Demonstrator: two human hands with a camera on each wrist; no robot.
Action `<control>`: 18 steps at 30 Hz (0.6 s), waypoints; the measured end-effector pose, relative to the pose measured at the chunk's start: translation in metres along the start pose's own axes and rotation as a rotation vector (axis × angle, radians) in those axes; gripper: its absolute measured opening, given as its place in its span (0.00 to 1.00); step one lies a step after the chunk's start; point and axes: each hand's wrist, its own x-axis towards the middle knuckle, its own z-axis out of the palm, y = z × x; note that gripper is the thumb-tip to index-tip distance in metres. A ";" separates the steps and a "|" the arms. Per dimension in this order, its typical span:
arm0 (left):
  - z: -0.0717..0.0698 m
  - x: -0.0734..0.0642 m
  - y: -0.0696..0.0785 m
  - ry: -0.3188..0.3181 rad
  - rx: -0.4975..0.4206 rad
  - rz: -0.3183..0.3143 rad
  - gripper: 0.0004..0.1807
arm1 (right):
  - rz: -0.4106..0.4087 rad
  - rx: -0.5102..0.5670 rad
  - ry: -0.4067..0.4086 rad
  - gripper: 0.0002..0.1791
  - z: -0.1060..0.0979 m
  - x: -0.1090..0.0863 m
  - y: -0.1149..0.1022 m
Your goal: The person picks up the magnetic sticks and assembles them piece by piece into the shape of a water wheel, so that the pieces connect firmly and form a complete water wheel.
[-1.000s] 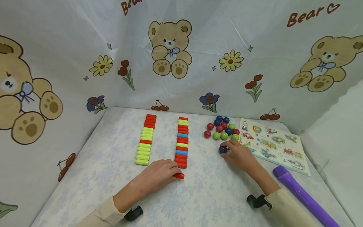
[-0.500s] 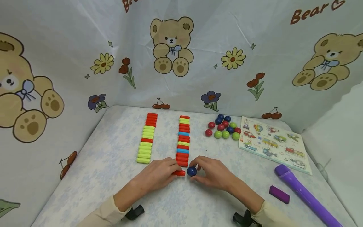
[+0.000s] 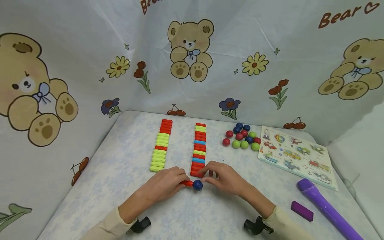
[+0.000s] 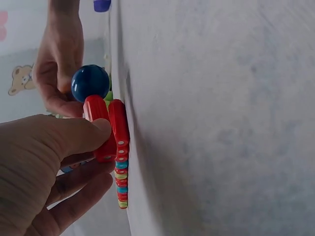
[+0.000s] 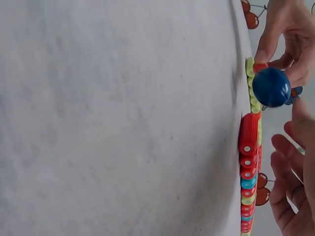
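My left hand [image 3: 162, 182] pinches a short red rod [image 3: 187, 183] between thumb and fingers, just above the table. A dark blue ball [image 3: 197, 185] sits against the rod's free end; the left wrist view shows the red rod [image 4: 96, 109] meeting the blue ball [image 4: 90, 83]. Beside the ball is my right hand [image 3: 226, 178], its fingers loosely bent and holding nothing. In the right wrist view a small gap separates the blue ball [image 5: 271, 87] from the right thumb. Behind both hands runs a column of red, yellow-green and blue rods [image 3: 200, 146].
Another column of red and yellow-green rods [image 3: 161, 145] lies farther left. Several red, blue and green balls [image 3: 239, 136] cluster at the back right, by a picture board [image 3: 295, 155]. A purple block [image 3: 302, 211] and a long purple microphone-shaped stick [image 3: 327, 208] lie at the right.
My right hand has carried the blue ball leftward from near the ball cluster to the red rod's end and let go of it. The left hand keeps its pinch, nearly still.
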 end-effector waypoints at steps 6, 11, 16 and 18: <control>0.001 -0.003 -0.003 -0.024 0.013 0.017 0.10 | -0.075 -0.176 0.034 0.13 0.007 0.011 0.002; 0.003 -0.004 -0.006 -0.014 0.001 0.047 0.09 | -0.127 -0.312 0.055 0.17 0.017 0.013 -0.002; 0.002 -0.006 -0.010 -0.020 -0.015 0.053 0.09 | -0.126 -0.373 0.012 0.16 0.020 0.012 -0.008; 0.002 -0.006 -0.012 -0.026 -0.026 0.051 0.09 | -0.120 -0.376 -0.014 0.14 0.020 0.012 -0.009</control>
